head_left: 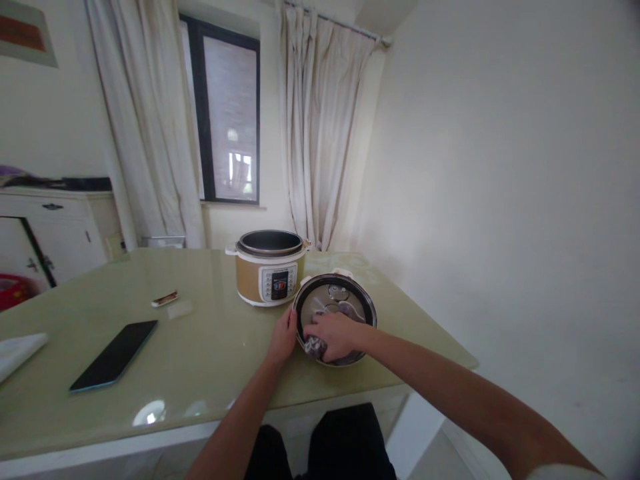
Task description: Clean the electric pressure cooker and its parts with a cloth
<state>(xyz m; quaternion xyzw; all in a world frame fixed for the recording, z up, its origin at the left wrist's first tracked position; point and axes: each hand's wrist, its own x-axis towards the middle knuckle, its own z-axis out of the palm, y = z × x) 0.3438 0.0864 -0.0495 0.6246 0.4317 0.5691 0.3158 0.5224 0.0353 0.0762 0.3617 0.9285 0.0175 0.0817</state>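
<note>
A round pressure cooker lid (pixel 360 303) lies on the table with its metal underside facing up and a dark ring around its edge. My left hand (pixel 285 335) grips the lid's left rim, fingers at the edge. Bunched in my right hand (pixel 336 335) is a grey patterned cloth (pixel 315 346), pressed against the inside of the lid near its lower left. Just behind and to the left stands the electric pressure cooker (pixel 247 279), gold and white, uncovered, with a control panel on its front.
On the left of the glossy green table (pixel 210 373) lie a dark tablet (pixel 115 355), a white cloth or paper (pixel 20 350) and a small brown-and-white object (pixel 165 299). A bare wall (pixel 500 167) borders the right side; curtains (pixel 325 120) hang behind.
</note>
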